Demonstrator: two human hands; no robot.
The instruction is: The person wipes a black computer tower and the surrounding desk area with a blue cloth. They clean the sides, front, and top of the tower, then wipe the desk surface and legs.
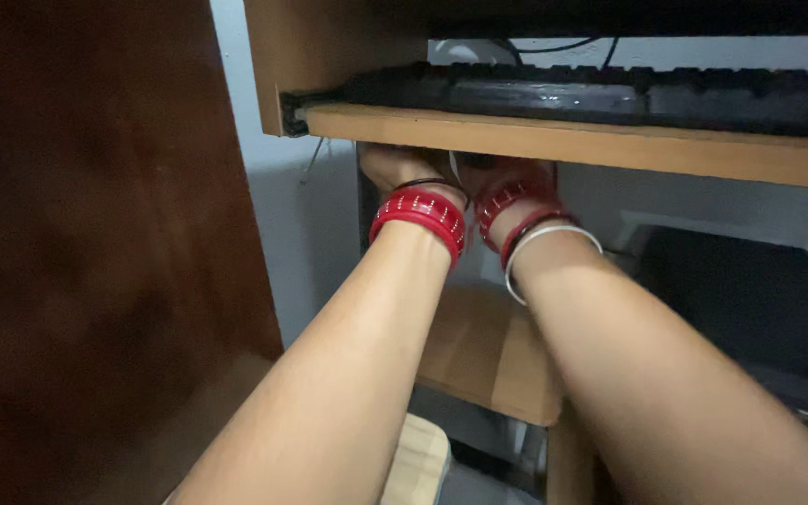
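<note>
Both my arms reach forward under a wooden pull-out keyboard tray [554, 140]. My left hand [395, 165] and my right hand [507, 175] are mostly hidden behind the tray's front edge; only their wrist ends show. Red bangles ring both wrists, with a thin silver bangle on the right one. What the fingers touch or hold under the tray is out of sight. A black keyboard [610, 93] lies on top of the tray.
A dark brown wooden panel [95, 252] fills the left side. A lower wooden shelf [488, 351] sits under my arms. A black box-like object [750, 299] stands at the right against a pale wall, with cables behind the desk.
</note>
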